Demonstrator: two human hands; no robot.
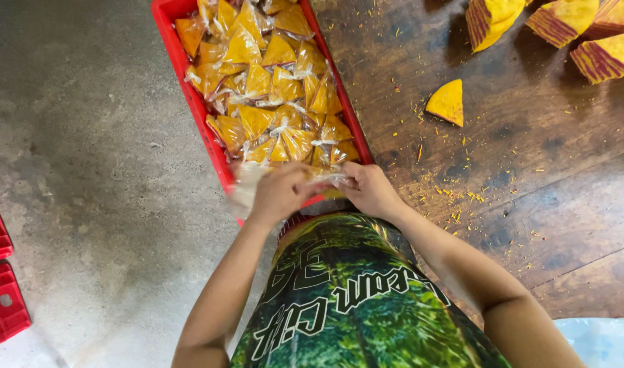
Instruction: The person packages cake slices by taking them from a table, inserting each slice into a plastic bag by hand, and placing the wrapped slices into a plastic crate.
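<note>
Both hands [325, 191] gripping clear bag [247, 184], red crate [196, 102]

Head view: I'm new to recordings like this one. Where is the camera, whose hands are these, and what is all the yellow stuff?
The one picture comes from a camera worn on a person's head, looking down past their green printed shirt. No machine is involved: the left hand and right hand are bare, and together they hold a clear plastic bag over the near end of a long red plastic crate. The crate is full of small bagged yellow triangular wedges. One unwrapped yellow wedge lies on the dark wooden surface, with larger yellow-and-purple pieces farther back.
</note>
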